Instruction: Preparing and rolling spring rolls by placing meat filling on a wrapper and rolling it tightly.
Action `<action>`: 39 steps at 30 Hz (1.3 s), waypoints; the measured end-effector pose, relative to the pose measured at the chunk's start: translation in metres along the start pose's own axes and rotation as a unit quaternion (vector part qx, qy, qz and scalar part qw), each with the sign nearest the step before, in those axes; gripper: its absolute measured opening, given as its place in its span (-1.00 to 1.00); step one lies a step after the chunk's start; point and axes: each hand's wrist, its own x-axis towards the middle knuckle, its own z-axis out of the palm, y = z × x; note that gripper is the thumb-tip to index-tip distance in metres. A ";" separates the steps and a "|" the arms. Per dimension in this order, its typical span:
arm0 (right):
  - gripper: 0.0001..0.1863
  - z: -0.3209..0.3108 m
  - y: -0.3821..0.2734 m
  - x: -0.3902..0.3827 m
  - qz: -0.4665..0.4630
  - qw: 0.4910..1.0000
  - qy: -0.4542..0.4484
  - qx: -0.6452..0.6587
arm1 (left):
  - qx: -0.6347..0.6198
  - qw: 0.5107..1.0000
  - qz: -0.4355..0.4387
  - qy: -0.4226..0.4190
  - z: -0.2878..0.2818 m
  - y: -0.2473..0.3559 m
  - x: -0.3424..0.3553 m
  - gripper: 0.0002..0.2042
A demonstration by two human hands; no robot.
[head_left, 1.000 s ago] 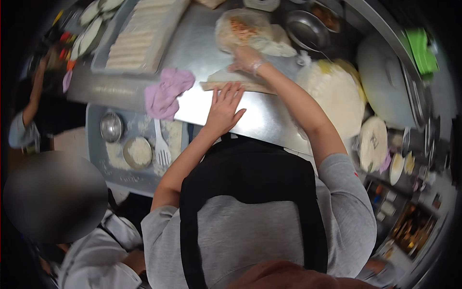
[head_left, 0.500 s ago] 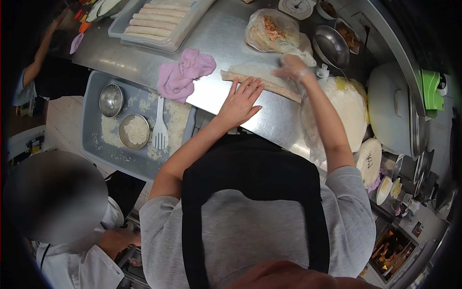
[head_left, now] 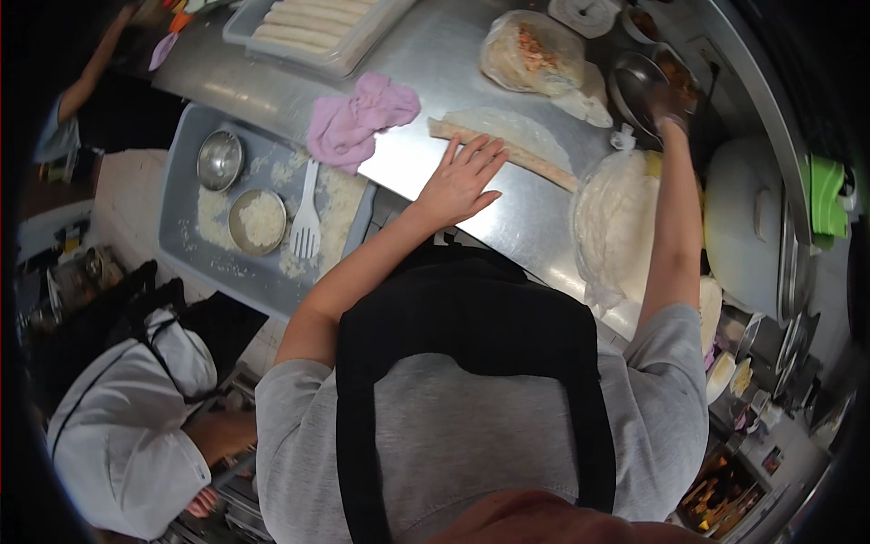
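On the steel table a long, thin pale roll [head_left: 541, 170] lies along the near edge of a translucent wrapper sheet [head_left: 530, 130]. My left hand [head_left: 460, 181] rests on the roll's left part, fingers spread and flat. Reaching to the far right, my right hand [head_left: 669, 104] is at the rim of an oval metal bowl [head_left: 632, 80]; motion smears its fingers, and I cannot see whether they hold anything. Close to that arm is a stack of round white wrappers in plastic [head_left: 612, 222]. Beyond the sheet sits a clear bag of orange-flecked filling [head_left: 535, 56].
Left of the roll lies a pink cloth [head_left: 362, 118]. A plastic box of finished rolls [head_left: 317, 23] stands farther back. At lower left, a grey tub [head_left: 177, 222] holds rice, two metal bowls and a white slotted spatula [head_left: 306, 227]. A co-worker in white [head_left: 136, 435] is behind it.
My right hand has moved right and away from the sheet to the metal bowl. My left hand stays on the roll. The view has shifted slightly, and the co-worker at lower left has changed posture.
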 end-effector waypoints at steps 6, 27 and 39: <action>-0.47 -0.026 -0.142 -0.091 -0.165 0.965 -0.025 0.203 | 0.009 1.000 0.023 0.012 0.001 0.000 0.003 -0.39; -0.37 0.013 -0.161 -0.101 -0.183 0.950 -0.226 0.118 | -0.010 0.999 0.032 0.032 0.005 -0.002 0.000 -0.40; -0.46 0.025 -0.080 -0.120 -0.163 0.954 -0.238 0.082 | 0.003 0.999 0.033 0.008 0.001 0.000 0.004 -0.40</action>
